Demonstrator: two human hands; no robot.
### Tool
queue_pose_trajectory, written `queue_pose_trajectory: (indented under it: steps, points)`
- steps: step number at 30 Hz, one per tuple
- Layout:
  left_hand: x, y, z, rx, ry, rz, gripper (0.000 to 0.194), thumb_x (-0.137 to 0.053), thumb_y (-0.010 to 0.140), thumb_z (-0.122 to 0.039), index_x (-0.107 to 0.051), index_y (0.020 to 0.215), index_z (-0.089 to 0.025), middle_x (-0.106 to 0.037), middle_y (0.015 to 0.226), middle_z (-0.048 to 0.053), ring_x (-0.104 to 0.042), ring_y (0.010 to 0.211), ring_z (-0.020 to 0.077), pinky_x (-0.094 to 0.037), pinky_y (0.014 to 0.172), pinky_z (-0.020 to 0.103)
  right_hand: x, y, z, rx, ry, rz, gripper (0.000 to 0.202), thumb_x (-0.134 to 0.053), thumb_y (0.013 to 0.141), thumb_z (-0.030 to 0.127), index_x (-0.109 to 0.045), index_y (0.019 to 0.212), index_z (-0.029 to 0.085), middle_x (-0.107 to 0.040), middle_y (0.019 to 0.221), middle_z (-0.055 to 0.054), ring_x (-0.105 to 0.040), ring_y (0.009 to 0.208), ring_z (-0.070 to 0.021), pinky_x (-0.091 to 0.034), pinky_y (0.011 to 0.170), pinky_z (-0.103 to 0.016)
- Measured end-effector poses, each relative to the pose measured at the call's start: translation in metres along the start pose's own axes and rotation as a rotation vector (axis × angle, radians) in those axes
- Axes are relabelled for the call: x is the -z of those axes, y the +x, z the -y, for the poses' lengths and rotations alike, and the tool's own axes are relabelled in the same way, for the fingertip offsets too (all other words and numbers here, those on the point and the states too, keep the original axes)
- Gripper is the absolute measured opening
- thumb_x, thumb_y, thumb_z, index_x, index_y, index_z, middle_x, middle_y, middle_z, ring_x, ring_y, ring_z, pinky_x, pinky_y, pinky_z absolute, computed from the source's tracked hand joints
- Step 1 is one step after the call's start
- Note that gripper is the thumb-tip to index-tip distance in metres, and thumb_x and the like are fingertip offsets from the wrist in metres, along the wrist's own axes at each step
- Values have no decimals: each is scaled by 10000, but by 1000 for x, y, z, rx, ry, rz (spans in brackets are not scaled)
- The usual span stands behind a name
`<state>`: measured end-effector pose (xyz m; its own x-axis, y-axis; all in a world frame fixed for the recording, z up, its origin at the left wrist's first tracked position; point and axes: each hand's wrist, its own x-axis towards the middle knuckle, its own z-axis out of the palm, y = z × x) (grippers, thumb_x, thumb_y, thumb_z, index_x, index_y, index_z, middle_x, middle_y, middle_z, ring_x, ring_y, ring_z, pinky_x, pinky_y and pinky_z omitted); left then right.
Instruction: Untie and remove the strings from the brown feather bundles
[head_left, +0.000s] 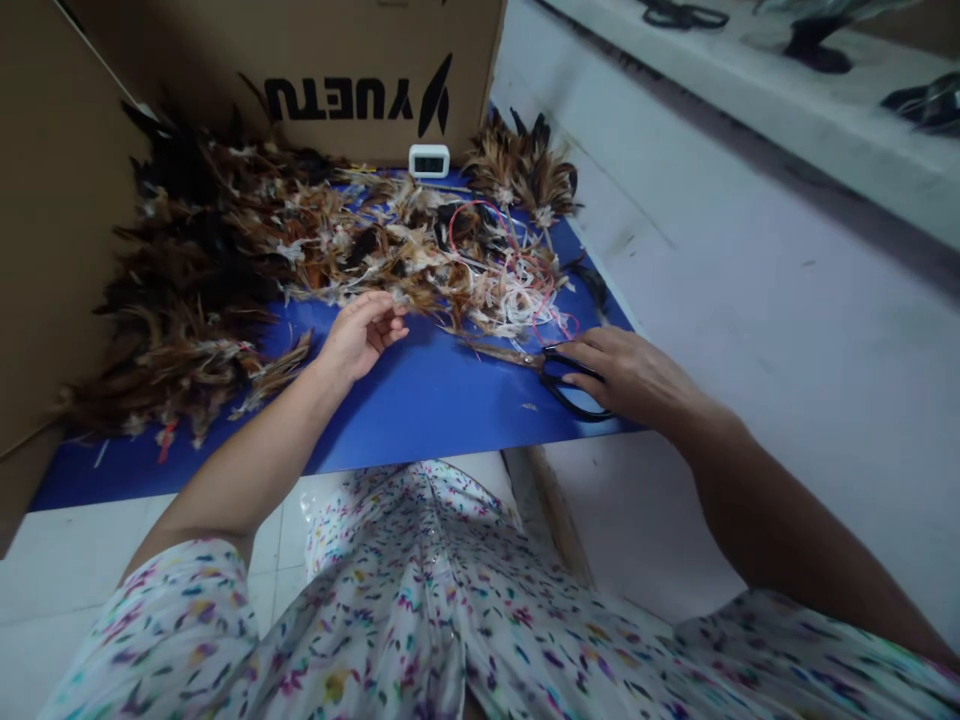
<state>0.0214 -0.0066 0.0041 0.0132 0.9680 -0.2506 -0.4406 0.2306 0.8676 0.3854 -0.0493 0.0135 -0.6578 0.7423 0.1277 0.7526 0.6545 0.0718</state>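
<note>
My left hand (364, 335) is closed in a pinch at the near edge of the feather pile. A brown feather (421, 303) with a pale, fluffy base appears to be between its fingertips; the exact grip is small and partly hidden. At the right, my right hand (634, 375) has its fingers around the black handles of a pair of scissors (529, 360). The scissors are low over the blue tabletop, blades pointing left. Just beyond the blades lies a tangle of white string (521, 300), with pink string (480, 204) looped over the loose brown feathers (322, 225).
Bundled feathers (180, 370) cover the left side, and another bunch (525, 170) stands at the back right. A small white digital clock (429, 162) sits before a cardboard box (345, 60). The wall (720, 250) and a ledge (750, 100) border the right.
</note>
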Motion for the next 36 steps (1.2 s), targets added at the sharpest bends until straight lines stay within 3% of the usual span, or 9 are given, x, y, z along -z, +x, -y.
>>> queue_pose_trajectory:
  steps: [7, 11, 16, 21, 24, 27, 30, 33, 36]
  points:
    - [-10, -7, -21, -171, 167, 21, 155, -778, 759, -199, -630, 792, -165, -625, 659, -29, -547, 527, 63, -526, 558, 209, -7, -10, 0, 96, 11, -329, 238, -585, 960, 295, -696, 1082, 124, -704, 991, -160, -672, 921, -267, -563, 855, -377]
    - [-4, -35, -47, -309, 323, -123, 156, -799, 762, -195, -648, 797, -178, -631, 702, -25, -615, 593, 92, -532, 622, 254, -19, -12, -2, 71, 13, -357, 190, -590, 957, 288, -681, 1088, 185, -714, 980, -133, -677, 924, -264, -574, 856, -374]
    - [57, -80, -78, -543, 396, -355, 199, -812, 704, -207, -629, 782, -194, -676, 677, -30, -628, 571, 97, -502, 585, 255, -37, -17, -8, 70, 75, -378, 206, -629, 925, 275, -684, 1103, 189, -711, 979, -142, -681, 926, -273, -565, 892, -381]
    - [146, -105, -98, -728, 530, -845, 226, -760, 627, -197, -565, 737, -221, -620, 587, -111, -618, 570, 79, -530, 632, 256, -44, -19, -6, 48, 63, -413, 197, -648, 913, 244, -701, 1056, 120, -715, 959, -164, -678, 904, -288, -568, 863, -394]
    - [184, -114, -102, -743, 710, -1073, 193, -705, 590, -163, -551, 691, -220, -608, 606, -108, -628, 620, 91, -558, 713, 302, -42, -17, -2, 61, 45, -441, 185, -669, 902, 220, -702, 1035, 95, -723, 945, -156, -681, 898, -288, -572, 866, -397]
    - [200, -123, -101, -580, 987, -1154, 160, -711, 578, -200, -590, 673, -244, -615, 622, -84, -618, 668, 132, -557, 744, 349, -42, -18, 1, 59, 36, -431, 173, -651, 919, 226, -706, 1021, 97, -724, 944, -158, -684, 900, -284, -576, 860, -396]
    - [205, -129, -100, -427, 1246, -1116, 118, -707, 637, -315, -596, 662, -283, -633, 646, -65, -626, 730, 191, -565, 790, 414, -44, -21, 1, 11, 52, -382, 195, -616, 943, 256, -707, 1048, 119, -727, 985, -165, -685, 951, -294, -577, 877, -405]
    - [205, -124, -102, -557, 1472, -1155, 185, -625, 757, -413, -555, 657, -273, -708, 841, 14, -659, 948, 256, -532, 942, 470, -44, -25, 3, -34, 72, -349, 206, -599, 955, 284, -707, 1069, 151, -729, 1012, -160, -687, 983, -296, -569, 905, -414]
    - [191, -109, -105, -786, 1545, -1189, 130, -584, 790, -351, -582, 728, -237, -701, 1125, 116, -640, 1093, 267, -488, 1010, 456, -39, -25, 8, -72, 101, -331, 194, -604, 954, 311, -713, 1047, 180, -727, 1016, -149, -685, 983, -292, -561, 916, -423]
